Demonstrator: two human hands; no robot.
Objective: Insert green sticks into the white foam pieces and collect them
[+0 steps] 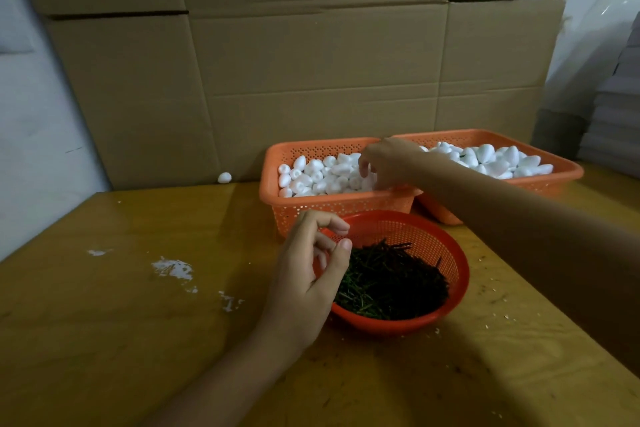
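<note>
The right hand (388,163) reaches into the orange basket (311,149), at twelve o'clock from the round red basket (459,274), fingertips down among the white foam pieces (318,177); whether it grips one I cannot tell; the left hand (311,270) hovers at the red basket's nine o'clock rim, thumb and forefinger narrowly apart, green sticks (391,281) at its three o'clock; any pinched stick is indiscernible.

free: table (121,288) left | blocked: baskets (346,210) right, cardboard (311,62) behind
</note>
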